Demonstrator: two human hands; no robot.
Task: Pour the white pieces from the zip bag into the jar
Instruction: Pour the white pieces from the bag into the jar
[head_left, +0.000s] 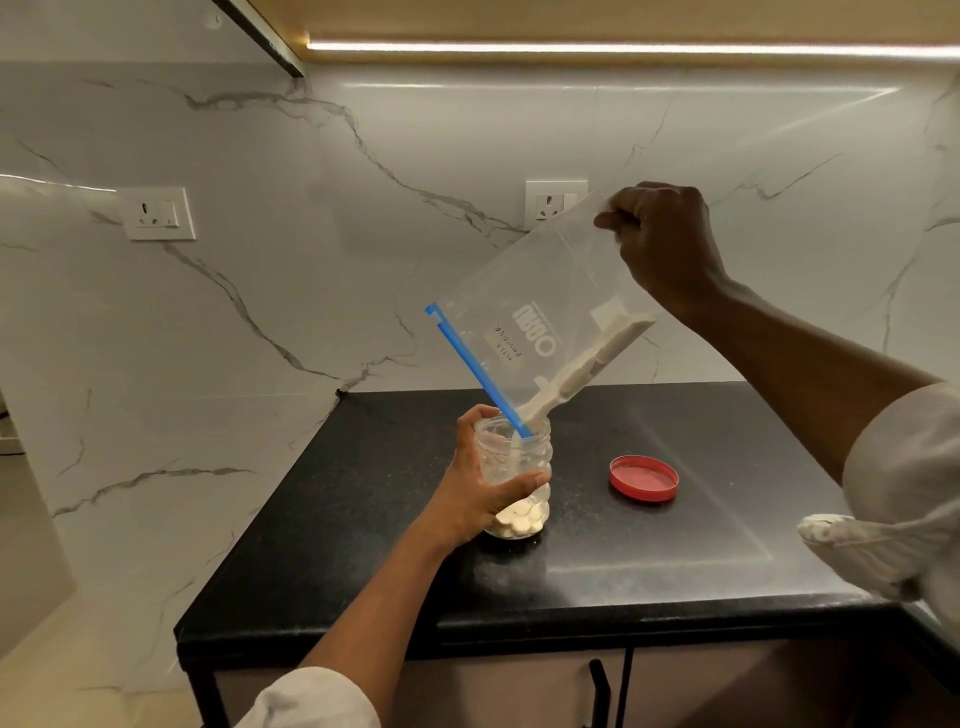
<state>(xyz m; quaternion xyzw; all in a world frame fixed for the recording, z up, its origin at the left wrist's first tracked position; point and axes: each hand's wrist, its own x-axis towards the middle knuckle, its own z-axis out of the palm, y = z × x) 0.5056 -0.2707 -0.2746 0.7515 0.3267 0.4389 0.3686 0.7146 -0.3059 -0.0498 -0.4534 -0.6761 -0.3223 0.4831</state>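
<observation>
A clear plastic jar (524, 457) stands upright on the black countertop (675, 551). My left hand (480, 480) grips the jar around its side. White pieces (519, 519) lie in the jar's bottom. My right hand (662, 241) pinches the upper corner of a clear zip bag (540, 291) and holds it tilted above the jar. The bag's blue zip edge (478, 371) points down into the jar's mouth. A line of white pieces (592, 358) slides along the bag's lower edge toward the opening.
A red lid (644, 478) lies flat on the countertop to the right of the jar. Marble wall panels with two sockets (156, 214) (553, 204) stand behind. The counter's front edge (519, 631) runs above cabinet doors with a black handle.
</observation>
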